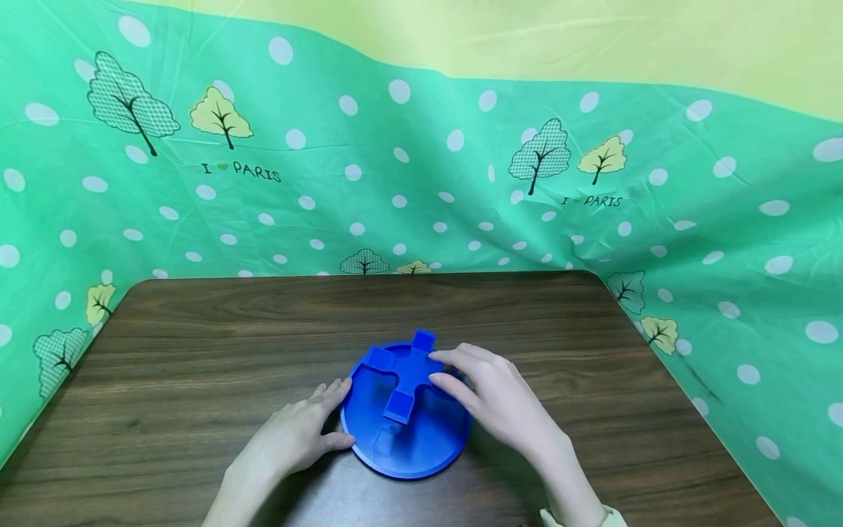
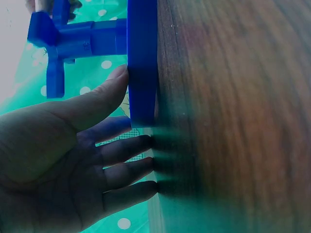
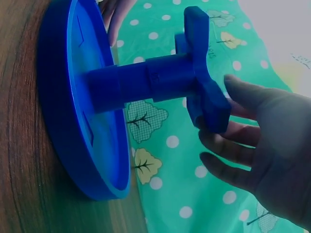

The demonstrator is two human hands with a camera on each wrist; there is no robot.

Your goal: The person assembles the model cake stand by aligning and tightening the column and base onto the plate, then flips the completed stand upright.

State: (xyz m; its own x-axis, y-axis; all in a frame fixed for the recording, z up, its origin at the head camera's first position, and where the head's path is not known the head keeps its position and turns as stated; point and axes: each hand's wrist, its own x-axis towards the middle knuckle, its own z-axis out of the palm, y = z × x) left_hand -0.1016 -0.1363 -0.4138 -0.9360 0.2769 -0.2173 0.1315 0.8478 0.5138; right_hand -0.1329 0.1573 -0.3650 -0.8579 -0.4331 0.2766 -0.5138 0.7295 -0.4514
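A blue round base (image 1: 421,457) with a raised rim lies on the table. From it rises a blue stepped post (image 3: 133,80), carrying a blue cross-shaped top (image 1: 411,369) with several blocky arms. At the base's left edge rests my left hand (image 1: 293,439). Its thumb touches the rim and its fingers stretch out along the side, fairly straight. My right hand (image 1: 503,395) is at the right arm of the cross-shaped top, thumb and fingers bent around that arm. In the head view the hand partly hides this arm; the right wrist view shows the fingertips at its end.
The brown wood-grain table (image 1: 217,351) extends around the base on all sides. Behind and beside it hangs a green polka-dot cloth (image 1: 395,176) with printed trees and a yellow upper band. A pale sleeve cuff (image 1: 612,518) shows at the right wrist.
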